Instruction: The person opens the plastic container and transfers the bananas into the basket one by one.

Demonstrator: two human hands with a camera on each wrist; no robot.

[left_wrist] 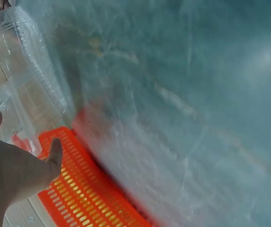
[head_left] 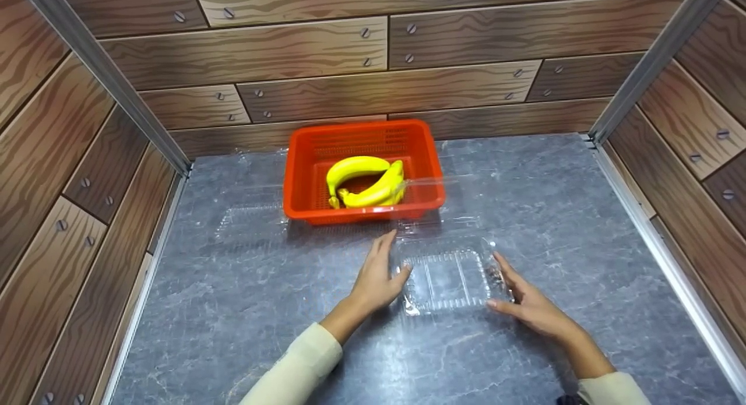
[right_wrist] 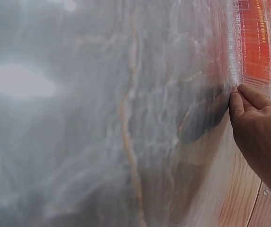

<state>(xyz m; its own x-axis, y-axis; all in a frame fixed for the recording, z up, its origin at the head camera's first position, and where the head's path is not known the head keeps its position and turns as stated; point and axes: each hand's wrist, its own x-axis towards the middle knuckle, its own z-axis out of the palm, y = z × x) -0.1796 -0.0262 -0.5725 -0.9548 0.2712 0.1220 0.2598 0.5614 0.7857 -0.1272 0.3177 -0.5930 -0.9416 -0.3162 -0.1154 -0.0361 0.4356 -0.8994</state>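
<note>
A clear plastic clamshell box [head_left: 446,277] stands in front of the basket, its lid [head_left: 449,221] raised toward the back and overlapping the basket's right front in the head view. My left hand [head_left: 376,280] is at the box's left side, fingers extended and spread, thumb at the rim. At the right end, my right hand [head_left: 530,306] grips the box's edge between thumb and fingers. In the right wrist view the fingertips [right_wrist: 237,97] meet at the ribbed plastic edge. Bananas [head_left: 367,180] lie in the red basket [head_left: 364,215] behind the box.
Another clear plastic container [head_left: 247,221] sits left of the basket, hard to make out against the grey marbled tabletop [head_left: 233,317]. Wood-patterned panels [head_left: 315,49] with metal corner strips [head_left: 670,277] enclose the back and both sides.
</note>
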